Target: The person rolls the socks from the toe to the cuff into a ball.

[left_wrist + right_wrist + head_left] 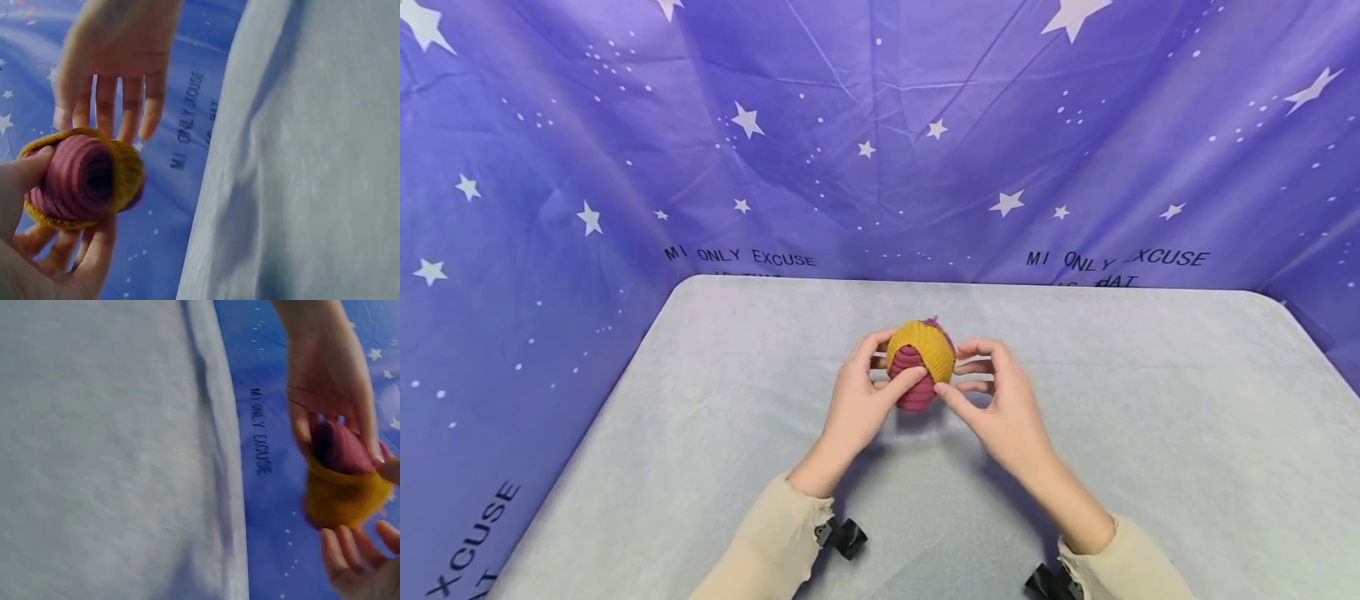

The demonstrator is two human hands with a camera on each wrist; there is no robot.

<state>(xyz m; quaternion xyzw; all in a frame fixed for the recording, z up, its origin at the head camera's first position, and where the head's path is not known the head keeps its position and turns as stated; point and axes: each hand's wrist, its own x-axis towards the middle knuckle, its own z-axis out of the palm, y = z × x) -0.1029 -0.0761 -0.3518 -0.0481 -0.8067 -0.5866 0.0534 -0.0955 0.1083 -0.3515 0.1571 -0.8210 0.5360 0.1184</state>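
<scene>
A rolled-up ball of ribbed socks [934, 343] is held up over the table, mustard yellow outside and wine pink where the coiled middle shows. My left hand [859, 404] grips it from the left, thumb across the pink front and fingers behind. From the other side my right hand [1011, 412] reaches to it, thumb tip at the yellow edge and fingers loosely extended by its right side. In the left wrist view the coiled pink end [78, 175] faces the camera, framed by the yellow band. A bit of purple shows at its top.
A grey-white cloth [700, 400] covers the table. Behind and to the left hangs a blue-purple curtain [820, 167] with white stars and printed lettering. Small black devices are strapped at both cream sleeves [775, 533].
</scene>
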